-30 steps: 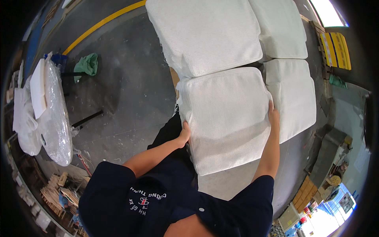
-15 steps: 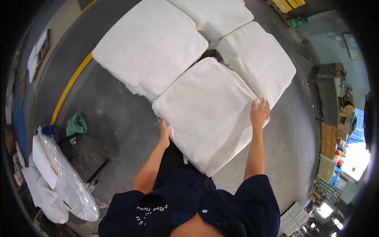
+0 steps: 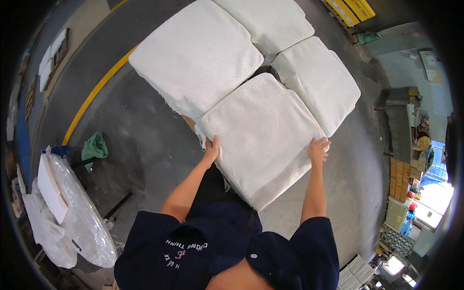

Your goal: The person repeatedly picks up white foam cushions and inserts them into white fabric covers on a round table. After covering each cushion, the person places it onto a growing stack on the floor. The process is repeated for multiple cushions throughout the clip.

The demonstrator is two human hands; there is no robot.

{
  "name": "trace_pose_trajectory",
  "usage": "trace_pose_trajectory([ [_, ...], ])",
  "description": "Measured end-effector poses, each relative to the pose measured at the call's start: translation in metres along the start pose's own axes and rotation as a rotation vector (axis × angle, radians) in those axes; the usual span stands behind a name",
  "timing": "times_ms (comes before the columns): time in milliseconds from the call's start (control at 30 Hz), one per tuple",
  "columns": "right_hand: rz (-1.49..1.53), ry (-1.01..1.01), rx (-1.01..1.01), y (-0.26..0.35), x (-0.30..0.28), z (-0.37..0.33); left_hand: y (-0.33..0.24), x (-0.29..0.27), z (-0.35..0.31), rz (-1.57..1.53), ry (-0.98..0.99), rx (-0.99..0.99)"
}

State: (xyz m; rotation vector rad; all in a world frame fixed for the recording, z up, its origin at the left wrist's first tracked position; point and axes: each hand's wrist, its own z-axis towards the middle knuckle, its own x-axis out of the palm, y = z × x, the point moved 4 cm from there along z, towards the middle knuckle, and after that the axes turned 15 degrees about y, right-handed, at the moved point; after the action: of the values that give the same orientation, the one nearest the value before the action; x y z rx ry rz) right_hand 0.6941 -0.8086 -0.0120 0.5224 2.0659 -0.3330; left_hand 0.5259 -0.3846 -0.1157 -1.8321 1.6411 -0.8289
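Observation:
Close in front of me lies a thick white square pad [image 3: 263, 140] with a fibrous, fabric-like surface and rounded corners. My left hand [image 3: 211, 151] grips its left edge, fingertips over the rim, beside some frayed white material. At the right corner, my right hand [image 3: 318, 150] has its fingers bent over the edge; part of them is hidden. Three similar pads adjoin it: a left white pad [image 3: 198, 55], a far white pad [image 3: 270, 21] and a right white pad [image 3: 319, 84]. A dark gap shows where their corners meet.
Left on the grey floor [image 3: 140, 121] stand a plastic-wrapped white board [image 3: 89, 217] and a green bag [image 3: 94, 146]. A yellow line [image 3: 99, 87] curves behind them. Along the right wall are a grey cabinet-like unit [image 3: 400, 118] and cluttered shelves. A yellow object [image 3: 355, 10] sits far right.
My right hand has gone from lying with fingers spread along the right edge to bending over the corner. My left hand has shifted slightly up its edge. The whole view has shifted a little.

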Motion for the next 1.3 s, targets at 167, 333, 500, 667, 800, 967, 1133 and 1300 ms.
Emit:
trace_pose_trajectory([
  [167, -0.25, -0.235, -0.575, 0.071, 0.053, -0.068, 0.022, -0.013, -0.06, 0.002, -0.103, 0.118],
  [333, -0.208, 0.063, -1.131, 0.151, 0.198, -0.294, 0.133, -0.06, -0.214, -0.11, -0.264, -0.303],
  [500, -0.007, 0.292, -1.385, 0.14, 0.238, -0.389, 0.209, -0.07, -0.359, -0.13, -0.341, -0.418],
  [667, 0.137, 0.214, -1.353, 0.147, 0.212, -0.369, 0.262, -0.074, -0.435, -0.279, -0.317, -0.6],
  [800, 0.304, 0.03, -1.118, 0.165, 0.172, -0.31, 0.263, -0.102, -0.429, -0.433, -0.266, -0.503],
  [967, 0.321, 0.042, -0.868, 0.175, 0.147, -0.234, 0.219, -0.185, -0.373, -0.573, -0.252, -0.335],
  [1133, 0.549, 0.276, -0.662, 0.212, 0.103, -0.14, 0.115, -0.305, -0.319, -0.304, -0.347, -0.157],
  [1300, 0.349, -0.283, -0.509, 0.229, -0.004, -0.005, 0.033, -0.343, -0.296, -0.153, -0.463, -0.195],
])
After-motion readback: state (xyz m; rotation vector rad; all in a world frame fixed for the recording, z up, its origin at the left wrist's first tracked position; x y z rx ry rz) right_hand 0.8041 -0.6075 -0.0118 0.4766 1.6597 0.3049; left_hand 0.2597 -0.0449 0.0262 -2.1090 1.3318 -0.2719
